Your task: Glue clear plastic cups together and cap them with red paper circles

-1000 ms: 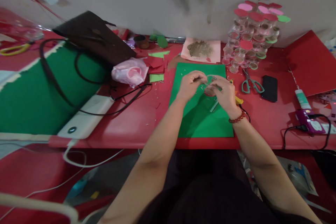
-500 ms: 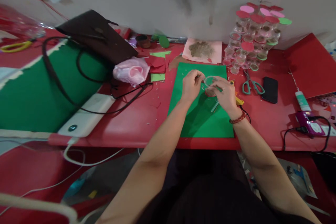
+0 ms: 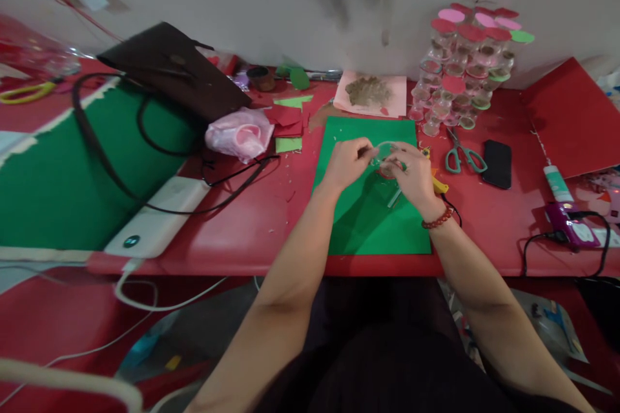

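Both my hands meet over a green sheet (image 3: 372,226) lying on the red table (image 3: 252,219). My left hand (image 3: 346,162) is closed in a pinch at the rim of a small clear plastic cup (image 3: 385,153). My right hand (image 3: 414,174), with a red bead bracelet on the wrist, has its fingers curled round the same cup. A red round piece (image 3: 386,172) shows just under the cup. A thin white stick (image 3: 394,197) lies on the green sheet below my right hand.
A stack of clear cups with coloured paper discs (image 3: 465,71) stands at the back right. Green-handled scissors (image 3: 462,155), a black phone (image 3: 498,163), a glue tube (image 3: 557,182) and a purple glue gun (image 3: 571,227) lie to the right. A dark bag (image 3: 174,71), pink cloth (image 3: 239,132) and paper scraps sit left.
My hands have stayed over the green sheet with the cup; the fingers shifted slightly around it. The view moved a little.
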Demonstrator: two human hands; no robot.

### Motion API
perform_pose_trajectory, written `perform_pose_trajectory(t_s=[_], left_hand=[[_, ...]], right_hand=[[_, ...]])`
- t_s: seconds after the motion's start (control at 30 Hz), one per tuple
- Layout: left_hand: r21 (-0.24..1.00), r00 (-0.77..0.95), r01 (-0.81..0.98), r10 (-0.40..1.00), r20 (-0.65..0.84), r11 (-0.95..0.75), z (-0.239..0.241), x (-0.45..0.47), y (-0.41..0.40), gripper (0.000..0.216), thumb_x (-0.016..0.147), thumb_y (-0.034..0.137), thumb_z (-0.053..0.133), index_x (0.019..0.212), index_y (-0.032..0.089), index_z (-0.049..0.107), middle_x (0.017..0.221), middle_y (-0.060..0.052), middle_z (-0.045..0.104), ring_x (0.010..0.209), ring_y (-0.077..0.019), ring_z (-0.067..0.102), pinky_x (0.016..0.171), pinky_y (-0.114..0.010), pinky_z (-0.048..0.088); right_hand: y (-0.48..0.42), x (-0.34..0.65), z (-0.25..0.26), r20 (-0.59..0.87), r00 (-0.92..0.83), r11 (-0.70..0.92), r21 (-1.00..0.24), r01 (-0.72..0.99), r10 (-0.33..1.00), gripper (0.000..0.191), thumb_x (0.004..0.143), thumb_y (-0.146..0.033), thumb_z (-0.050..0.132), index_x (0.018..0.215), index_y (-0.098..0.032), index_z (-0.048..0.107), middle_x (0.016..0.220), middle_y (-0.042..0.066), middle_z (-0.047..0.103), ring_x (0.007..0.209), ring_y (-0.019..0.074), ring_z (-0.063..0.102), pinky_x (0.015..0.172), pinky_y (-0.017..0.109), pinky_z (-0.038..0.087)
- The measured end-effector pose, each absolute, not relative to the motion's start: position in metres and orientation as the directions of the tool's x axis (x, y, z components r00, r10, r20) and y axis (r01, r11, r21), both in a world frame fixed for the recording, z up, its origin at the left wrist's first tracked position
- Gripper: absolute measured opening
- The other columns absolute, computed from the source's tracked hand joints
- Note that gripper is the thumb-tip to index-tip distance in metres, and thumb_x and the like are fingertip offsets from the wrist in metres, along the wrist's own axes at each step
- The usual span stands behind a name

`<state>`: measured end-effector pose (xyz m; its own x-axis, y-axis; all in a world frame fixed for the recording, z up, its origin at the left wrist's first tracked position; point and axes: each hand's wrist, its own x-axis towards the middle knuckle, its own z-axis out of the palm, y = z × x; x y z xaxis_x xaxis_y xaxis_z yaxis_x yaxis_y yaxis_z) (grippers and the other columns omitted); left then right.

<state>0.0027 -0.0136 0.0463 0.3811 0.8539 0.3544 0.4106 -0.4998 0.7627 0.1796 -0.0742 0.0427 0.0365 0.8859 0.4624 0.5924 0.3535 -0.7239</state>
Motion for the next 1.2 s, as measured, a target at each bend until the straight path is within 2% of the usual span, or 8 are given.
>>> perform_pose_trajectory(t_s=[0.17,0.37,0.53,0.7,0.87,0.93,1.03,1.2], left_hand=[[0.514,0.376,0.603,0.786,0.491,-0.609,0.042,0.002,-0.014,0.027,0.098,0.037,0.057,0.075,0.023,0.061,0.073,-0.004,0.066,0.068,-0.0207,0.058,0.080,-0.037,0.043],[0.462,0.321,0.683,0.800,0.506,-0.566,0.038,0.002,-0.010,0.026,0.103,0.035,0.052,0.084,0.022,0.063,0.084,-0.006,0.072,0.079,-0.0225,0.065,0.084,-0.037,0.045],[0.570,0.213,0.624,0.818,0.534,-0.535,0.031,0.002,-0.002,0.023,0.099,0.031,0.058,0.079,0.021,0.061,0.078,-0.004,0.071,0.075,-0.0195,0.064,0.077,-0.034,0.045],[0.836,0.173,0.291,0.885,0.432,-0.465,0.024,-0.005,0.011,0.017,0.097,0.022,0.052,0.090,0.020,0.067,0.077,-0.002,0.068,0.067,-0.0144,0.061,0.069,-0.029,0.050],[0.739,0.326,0.343,0.812,0.485,-0.579,0.036,-0.017,0.007,0.028,0.094,0.026,0.066,0.121,0.027,0.074,0.137,-0.008,0.065,0.128,-0.0233,0.060,0.100,-0.037,0.053],[0.699,0.454,0.340,0.761,0.464,-0.629,0.042,-0.020,0.003,0.035,0.095,0.031,0.069,0.130,0.032,0.072,0.144,-0.007,0.061,0.136,-0.0244,0.056,0.111,-0.042,0.047],[0.679,0.546,0.305,0.707,0.450,-0.668,0.046,-0.018,0.000,0.027,0.096,0.040,0.070,0.121,0.032,0.078,0.128,-0.006,0.068,0.127,-0.0231,0.061,0.115,-0.043,0.043],[0.710,0.478,0.294,0.742,0.470,-0.640,0.044,-0.012,-0.001,0.016,0.094,0.036,0.073,0.087,0.025,0.082,0.094,-0.004,0.074,0.090,-0.0174,0.067,0.086,-0.033,0.053]], right_hand=[[-0.074,0.178,0.041,0.456,0.010,0.357,-0.711,0.606,0.890,0.017,0.085,-0.010,0.073,0.075,-0.024,0.071,0.113,0.007,0.078,0.123,0.0261,0.070,0.106,0.043,0.053],[-0.073,0.180,0.039,0.472,-0.058,0.416,-0.705,0.574,0.880,0.014,0.088,-0.016,0.073,0.076,-0.024,0.072,0.111,0.007,0.079,0.122,0.0267,0.071,0.104,0.043,0.055],[-0.072,0.182,0.039,0.483,-0.075,0.439,-0.706,0.556,0.872,0.016,0.087,-0.015,0.074,0.074,-0.025,0.072,0.109,0.005,0.079,0.122,0.0261,0.071,0.105,0.043,0.055],[-0.072,0.182,0.040,0.502,-0.136,0.495,-0.702,0.513,0.854,0.014,0.087,-0.016,0.074,0.077,-0.024,0.071,0.110,0.005,0.078,0.117,0.0254,0.072,0.105,0.044,0.056],[-0.069,0.188,0.038,0.520,-0.119,0.497,-0.688,0.529,0.846,0.012,0.091,-0.015,0.069,0.086,-0.025,0.071,0.115,0.007,0.077,0.128,0.0258,0.068,0.107,0.045,0.055],[-0.067,0.191,0.036,0.534,-0.113,0.504,-0.679,0.533,0.838,0.010,0.093,-0.016,0.067,0.089,-0.025,0.070,0.122,0.009,0.076,0.132,0.0266,0.065,0.107,0.046,0.055],[-0.064,0.193,0.034,0.554,-0.126,0.523,-0.653,0.549,0.823,0.010,0.094,-0.017,0.066,0.089,-0.025,0.068,0.122,0.009,0.075,0.135,0.0277,0.063,0.110,0.050,0.053],[-0.062,0.193,0.030,0.544,-0.160,0.523,-0.620,0.585,0.824,0.013,0.095,-0.016,0.061,0.092,-0.026,0.069,0.114,0.009,0.076,0.141,0.0287,0.058,0.116,0.055,0.049]])
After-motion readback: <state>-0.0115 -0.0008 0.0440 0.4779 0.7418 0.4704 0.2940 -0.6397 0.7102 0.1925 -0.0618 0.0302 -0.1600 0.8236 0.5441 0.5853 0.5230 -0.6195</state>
